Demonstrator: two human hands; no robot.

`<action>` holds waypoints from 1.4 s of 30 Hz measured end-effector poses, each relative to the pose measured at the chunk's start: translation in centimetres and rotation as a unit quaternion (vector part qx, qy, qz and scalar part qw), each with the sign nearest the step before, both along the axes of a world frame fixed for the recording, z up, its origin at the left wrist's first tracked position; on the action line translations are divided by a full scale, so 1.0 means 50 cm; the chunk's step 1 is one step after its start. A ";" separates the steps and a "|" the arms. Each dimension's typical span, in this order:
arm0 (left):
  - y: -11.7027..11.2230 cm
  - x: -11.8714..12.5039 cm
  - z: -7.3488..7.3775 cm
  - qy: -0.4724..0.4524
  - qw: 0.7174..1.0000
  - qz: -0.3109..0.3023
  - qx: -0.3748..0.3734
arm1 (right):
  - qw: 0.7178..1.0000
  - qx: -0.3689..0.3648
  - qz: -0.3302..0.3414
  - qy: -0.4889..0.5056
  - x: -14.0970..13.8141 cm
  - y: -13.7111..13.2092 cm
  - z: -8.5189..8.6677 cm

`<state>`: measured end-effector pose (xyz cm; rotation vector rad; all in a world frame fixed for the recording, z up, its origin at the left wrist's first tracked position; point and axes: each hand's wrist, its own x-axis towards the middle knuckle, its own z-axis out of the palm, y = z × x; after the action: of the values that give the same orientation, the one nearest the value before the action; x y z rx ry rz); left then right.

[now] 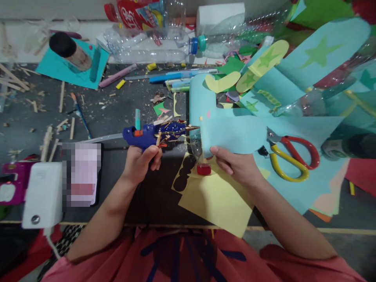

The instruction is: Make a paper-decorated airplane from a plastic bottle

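My left hand (143, 160) is closed round the grip of a blue glue gun (154, 133), whose brass nozzle points right and touches the edge of a light blue paper sheet (232, 133). That sheet wraps a clear plastic bottle with a red cap (203, 169) at its lower end. My right hand (235, 163) grips the wrapped bottle from below, thumb on the paper. A yellow paper sheet (217, 199) with cut-out holes lies under both hands.
Red-and-yellow scissors (289, 156) lie right of the bottle on blue paper. Empty plastic bottles (152, 47), pens, paper scraps and wooden sticks litter the far side of the dark table (117, 105). A white charger block (44, 194) and a phone sit at the left.
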<state>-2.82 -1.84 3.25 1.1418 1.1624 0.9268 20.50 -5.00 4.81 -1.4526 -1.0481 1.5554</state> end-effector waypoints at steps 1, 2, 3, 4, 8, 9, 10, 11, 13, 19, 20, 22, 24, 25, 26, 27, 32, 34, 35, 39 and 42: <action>0.000 0.000 0.000 -0.002 1.000 0.004 -0.004 | 1.000 -0.002 0.000 0.002 0.000 0.000 0.000; 0.000 0.001 0.001 -0.002 1.000 0.008 -0.008 | 1.000 -0.002 0.000 0.003 0.001 0.000 0.000; 0.000 0.002 0.001 -0.002 1.000 0.014 -0.010 | 1.000 -0.002 0.002 0.003 0.002 -0.001 -0.001; 0.000 0.003 0.002 -0.001 1.000 0.019 -0.012 | 1.000 -0.001 0.002 0.001 0.002 -0.001 -0.001; 0.000 0.008 0.005 -0.002 0.999 0.032 -0.012 | 1.000 0.006 0.007 -0.006 0.004 -0.001 -0.003; 0.000 0.009 0.006 -0.005 0.999 0.035 -0.013 | 1.000 0.007 0.008 -0.007 0.005 -0.001 -0.002; 0.000 0.010 0.007 -0.008 0.999 0.037 -0.013 | 1.000 0.006 0.009 -0.007 0.004 -0.001 -0.002; 0.000 0.010 0.007 -0.012 0.999 0.040 -0.015 | 1.000 0.004 0.009 -0.008 0.004 -0.001 -0.001; 0.000 0.010 0.008 -0.020 0.999 0.044 -0.017 | 1.000 0.000 0.012 -0.007 0.003 0.000 0.003; 0.002 0.010 0.007 -0.027 0.999 0.043 -0.004 | 0.999 0.011 0.045 0.017 -0.001 0.006 0.014; 0.002 0.010 0.007 -0.028 0.999 0.044 -0.003 | 0.999 0.011 0.048 0.018 -0.002 0.006 0.014; 0.003 0.011 0.007 -0.032 0.998 0.047 0.001 | 0.999 0.008 0.045 0.020 -0.002 0.006 0.013; 0.003 0.012 0.010 -0.033 0.998 0.046 0.001 | 0.999 0.006 0.036 0.023 -0.002 0.005 0.011; 0.003 0.013 0.011 -0.033 0.998 0.046 0.000 | 0.999 0.004 0.035 0.023 -0.002 0.004 0.011; 0.003 0.013 0.011 -0.031 0.998 0.046 -0.001 | 0.999 0.002 0.036 0.023 -0.002 0.004 0.010; 0.003 0.013 0.012 -0.029 0.998 0.047 -0.002 | 0.999 0.001 0.039 0.022 -0.002 0.004 0.011; 0.005 0.014 0.008 -0.025 0.999 0.047 0.003 | 0.999 0.004 0.052 0.016 0.001 0.005 0.012; 0.006 0.018 0.009 -0.023 0.998 0.055 -0.003 | 0.998 0.002 0.058 0.023 0.004 0.004 0.011; 0.008 0.019 0.011 -0.019 0.997 0.068 -0.008 | 0.998 -0.001 0.062 0.027 0.007 0.003 0.010; 0.021 -0.001 0.038 0.017 0.991 0.130 -0.032 | 0.997 0.000 0.061 0.038 0.016 0.005 0.003; 0.054 -0.050 0.069 0.046 0.989 0.130 -0.047 | 0.997 0.001 0.035 0.062 0.018 0.008 -0.003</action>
<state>-5.33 0.86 6.68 0.9800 1.4400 1.0143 21.41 -4.59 4.68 -1.3121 -1.0372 1.6711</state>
